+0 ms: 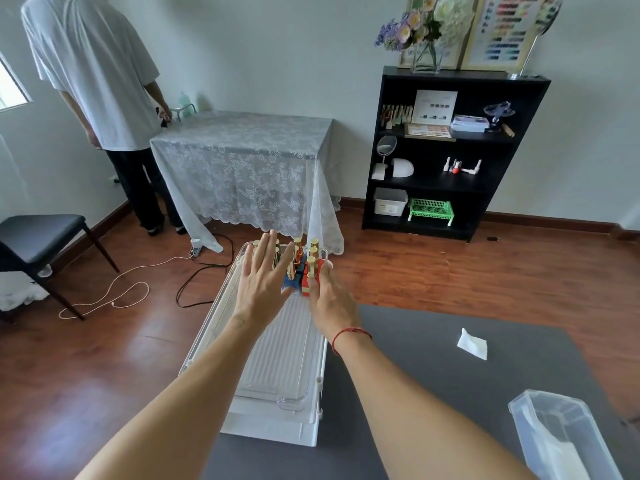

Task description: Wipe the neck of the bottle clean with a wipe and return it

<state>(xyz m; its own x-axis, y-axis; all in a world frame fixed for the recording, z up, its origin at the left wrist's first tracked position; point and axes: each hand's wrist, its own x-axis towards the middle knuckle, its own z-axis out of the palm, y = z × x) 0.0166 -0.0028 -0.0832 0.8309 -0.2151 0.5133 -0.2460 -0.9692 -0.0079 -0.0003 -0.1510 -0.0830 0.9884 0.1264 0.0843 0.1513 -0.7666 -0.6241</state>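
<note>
Beside fingers (325, 271) of the right hand (334, 301) stands the red bottle (306, 285).

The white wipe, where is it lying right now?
In the head view the white wipe lies on the grey mat, right of the right hand and beyond the clear plastic container.

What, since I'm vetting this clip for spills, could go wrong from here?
1. The gold-capped bottles stand tightly packed at the far end of the clear tray. The left hand, fingers spread over them, and the right hand at the red bottle could topple neighbours when lifting one out.
2. The wipe lies apart on the grey mat, so fetching it probably leaves the bottle held one-handed.
</note>
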